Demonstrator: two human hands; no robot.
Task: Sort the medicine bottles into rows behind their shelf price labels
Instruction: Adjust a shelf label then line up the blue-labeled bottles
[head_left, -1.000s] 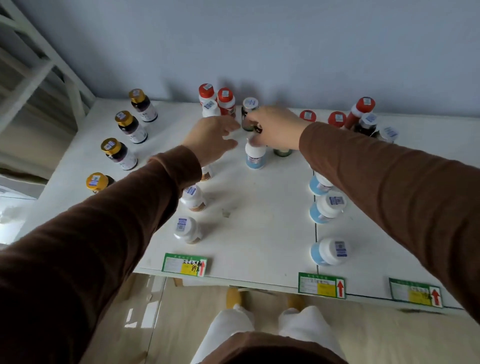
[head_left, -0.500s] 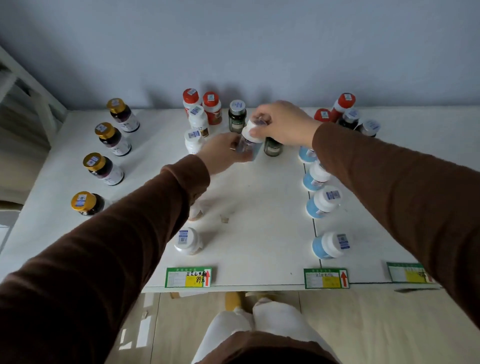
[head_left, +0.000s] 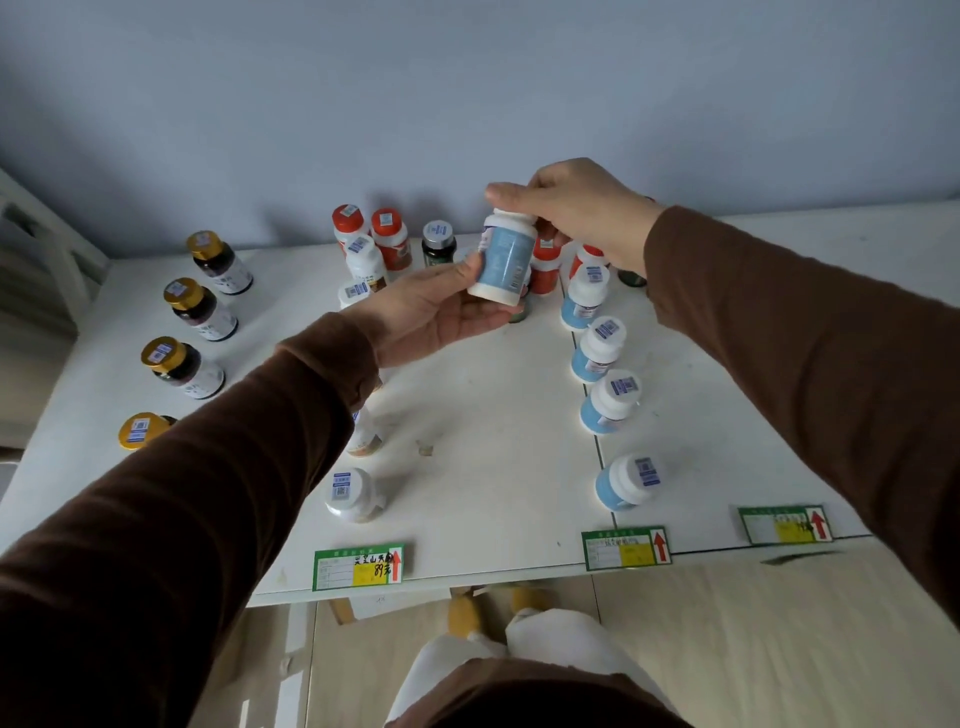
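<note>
The left hand (head_left: 441, 317) cups the base of a blue-labelled white bottle (head_left: 503, 257), thumb against its side, held in the air above the worktop (head_left: 493, 467) at about 12 o'clock. The right hand (head_left: 576, 208) pinches its white cap from above. A slip here, I judge, would drop it into the unsorted cluster of red-capped bottles (head_left: 545, 265) just below and topple several. A wide swing toward 3 o'clock could also clip the row of blue bottles (head_left: 602, 353) standing behind the middle price label (head_left: 626, 548). The bottle is tilted slightly, plastic, with a pale blue wrap label and a small barcode low on its side.
</note>
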